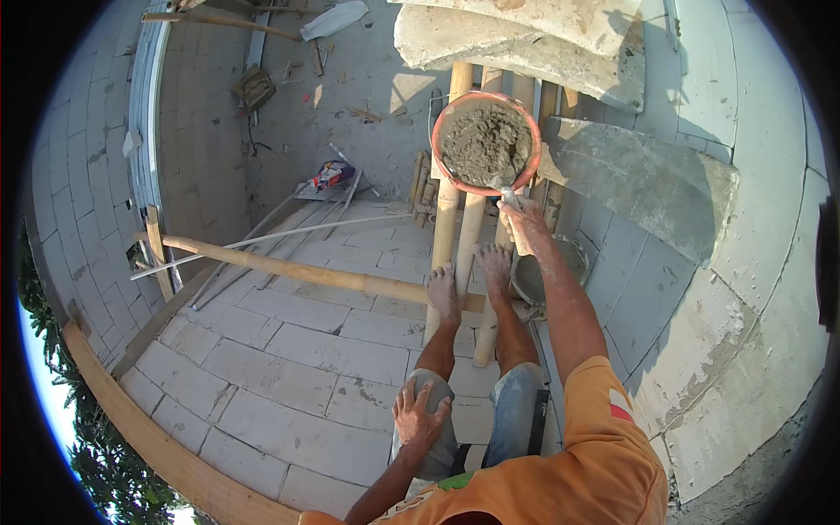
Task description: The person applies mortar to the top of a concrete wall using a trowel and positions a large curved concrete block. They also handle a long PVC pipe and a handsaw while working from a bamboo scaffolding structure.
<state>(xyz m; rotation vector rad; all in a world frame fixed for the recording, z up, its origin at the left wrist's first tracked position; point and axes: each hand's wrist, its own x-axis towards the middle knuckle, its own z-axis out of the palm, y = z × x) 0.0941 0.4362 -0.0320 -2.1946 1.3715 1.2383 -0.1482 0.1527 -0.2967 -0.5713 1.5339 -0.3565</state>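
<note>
A red-orange bucket (446,171) full of wet grey mortar (486,140) stands on bamboo poles in front of me. My right hand (523,217) is closed round the handle of a trowel (507,189) at the bucket's near rim. The trowel's neck runs into the mortar, where its blade is hidden. My left hand (420,418) rests on my left knee with its fingers spread, holding nothing. Both my bare feet (444,293) are on the bamboo poles.
A horizontal bamboo pole (306,267) crosses to the left. A second bucket (573,258) sits partly behind my right forearm. A grey slab (647,179) lies right of the mortar. Thick pale slabs (525,44) lie beyond it. Block walls (306,354) surround me; debris lies far below.
</note>
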